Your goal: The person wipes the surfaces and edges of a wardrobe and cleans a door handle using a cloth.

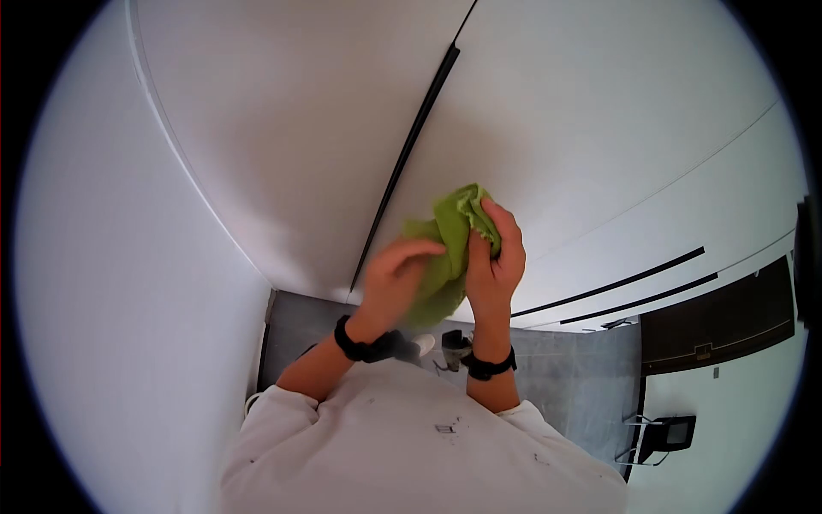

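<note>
A crumpled green cloth (452, 248) hangs between my two hands, in front of tall white cabinet doors (548, 128). My right hand (497, 254) is wrapped round its upper right part, thumb and fingers pressed on the bunched edge. At the cloth's left side is my left hand (396, 283), blurred, with its index finger stretched against the fabric. Its other fingers are smeared, so its hold on the cloth is unclear. Both wrists wear black bands.
A long black handle strip (415, 141) runs down the doors. Two more black strips (625, 281) are at the right. Below lie a grey floor (565, 368) and a black chair (668, 434) near the right wall. A white wall (128, 283) stands at left.
</note>
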Tool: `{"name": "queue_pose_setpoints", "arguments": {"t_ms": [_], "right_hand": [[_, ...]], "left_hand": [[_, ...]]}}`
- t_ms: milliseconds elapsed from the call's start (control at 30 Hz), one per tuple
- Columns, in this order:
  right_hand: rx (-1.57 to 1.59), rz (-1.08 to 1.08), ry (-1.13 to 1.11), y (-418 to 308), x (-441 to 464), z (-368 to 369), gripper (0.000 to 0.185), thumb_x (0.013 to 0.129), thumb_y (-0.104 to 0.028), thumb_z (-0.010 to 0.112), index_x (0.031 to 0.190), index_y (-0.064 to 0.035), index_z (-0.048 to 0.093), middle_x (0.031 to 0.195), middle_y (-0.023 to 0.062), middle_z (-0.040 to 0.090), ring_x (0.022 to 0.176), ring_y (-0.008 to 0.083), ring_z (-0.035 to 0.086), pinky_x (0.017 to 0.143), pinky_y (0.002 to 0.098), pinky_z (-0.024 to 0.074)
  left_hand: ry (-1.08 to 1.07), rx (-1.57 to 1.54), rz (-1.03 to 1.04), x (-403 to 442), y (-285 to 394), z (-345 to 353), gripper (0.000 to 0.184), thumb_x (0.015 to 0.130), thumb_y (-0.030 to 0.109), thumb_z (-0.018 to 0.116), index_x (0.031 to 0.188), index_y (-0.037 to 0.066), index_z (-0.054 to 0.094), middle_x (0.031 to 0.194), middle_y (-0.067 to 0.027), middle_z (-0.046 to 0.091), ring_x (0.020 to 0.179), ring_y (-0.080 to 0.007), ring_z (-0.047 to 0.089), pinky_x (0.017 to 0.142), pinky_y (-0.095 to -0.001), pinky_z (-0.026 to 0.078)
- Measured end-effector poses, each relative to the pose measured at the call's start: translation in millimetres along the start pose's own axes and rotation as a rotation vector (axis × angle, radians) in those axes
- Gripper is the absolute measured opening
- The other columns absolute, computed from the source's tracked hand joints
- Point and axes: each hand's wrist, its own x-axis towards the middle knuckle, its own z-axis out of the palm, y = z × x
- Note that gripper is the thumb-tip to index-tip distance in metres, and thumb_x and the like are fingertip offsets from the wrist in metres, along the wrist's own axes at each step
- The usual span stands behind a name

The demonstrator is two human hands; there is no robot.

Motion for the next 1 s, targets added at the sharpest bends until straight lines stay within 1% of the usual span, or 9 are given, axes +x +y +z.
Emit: {"name": "queue_pose_setpoints", "arguments": {"t_ms": [67,233,300,567,633,733,800,933,1000], "right_hand": [[0.014,-0.052,-0.080,-4,6,-2,0.040,0.078,0.009,0.055,0.114,-0.0055,0.062,0.105,0.0144,0.063,0.094,0.0282,0.064,0.081,0.0318,0.0503],[-0.022,-0.069,-0.200,-16,9,-9,0.043,0.077,0.010,0.055,0.117,-0.0055,0.061,0.105,0.0158,0.062,0.093,0.0300,0.064,0.080,0.0304,0.0502],[0.027,-0.073,-0.297,-19,7,-7,0.047,0.080,0.007,0.056,0.125,-0.0080,0.058,0.113,0.0164,0.061,0.095,0.0304,0.063,0.081,0.0312,0.0502],[-0.044,-0.165,-0.388,-21,2,-3,0.047,0.090,0.003,0.051,0.136,-0.0077,0.049,0.125,0.0184,0.057,0.101,0.0343,0.062,0.083,0.0350,0.0504],[-0.045,0.092,-0.419,-24,-1,-1,0.048,0.089,0.002,0.052,0.136,-0.0080,0.048,0.121,0.0191,0.060,0.102,0.0352,0.062,0.085,0.0353,0.0504],[-0.026,-0.002,-0.356,-23,-3,6,0.048,0.088,-0.001,0.056,0.136,-0.0070,0.048,0.119,0.0195,0.061,0.103,0.0359,0.063,0.086,0.0351,0.0504],[-0.038,0.016,-0.361,-15,-4,3,0.050,0.088,-0.002,0.058,0.136,-0.0068,0.048,0.120,0.0201,0.061,0.104,0.0350,0.063,0.087,0.0349,0.0501],[0.049,0.187,-0.384,-14,-9,2,0.053,0.087,-0.004,0.059,0.138,-0.0048,0.045,0.121,0.0218,0.061,0.107,0.0308,0.063,0.089,0.0349,0.0499],[0.125,0.161,-0.358,-13,-9,5,0.054,0.087,-0.004,0.059,0.139,-0.0041,0.044,0.121,0.0217,0.061,0.107,0.0298,0.063,0.090,0.0353,0.0498]], "left_hand": [[-0.030,0.029,0.080,3,4,-1,0.027,0.089,-0.009,0.048,0.109,0.002,0.063,0.103,-0.0075,0.061,0.092,-0.0162,0.059,0.081,-0.0268,0.046],[-0.034,0.034,0.125,9,14,-4,0.024,0.091,-0.006,0.050,0.111,0.000,0.062,0.106,-0.0082,0.060,0.098,-0.0149,0.057,0.084,-0.0259,0.044],[0.000,0.171,0.186,13,24,-6,0.025,0.084,-0.001,0.057,0.109,0.003,0.063,0.103,-0.0129,0.063,0.090,-0.0246,0.062,0.081,-0.0308,0.048],[0.131,0.189,0.150,32,38,-4,0.023,0.086,0.008,0.064,0.107,0.002,0.061,0.099,-0.0115,0.063,0.089,-0.0232,0.062,0.080,-0.0318,0.048],[0.171,0.297,0.097,33,42,0,0.019,0.086,0.008,0.065,0.104,0.002,0.061,0.097,-0.0112,0.063,0.087,-0.0226,0.062,0.078,-0.0315,0.048],[0.180,0.239,0.104,37,40,0,0.013,0.086,0.008,0.066,0.096,0.002,0.060,0.092,-0.0110,0.061,0.081,-0.0240,0.060,0.072,-0.0323,0.047],[0.150,0.353,0.241,37,34,-1,0.009,0.087,0.007,0.064,0.092,0.003,0.058,0.089,-0.0111,0.059,0.077,-0.0261,0.058,0.068,-0.0338,0.046],[0.130,0.398,0.218,30,33,-5,0.015,0.092,0.014,0.064,0.095,0.001,0.058,0.088,-0.0113,0.060,0.079,-0.0232,0.058,0.073,-0.0310,0.046],[0.156,0.407,0.222,29,34,-3,0.013,0.092,0.013,0.062,0.097,0.001,0.057,0.087,-0.0121,0.060,0.079,-0.0244,0.058,0.072,-0.0318,0.046]]}}
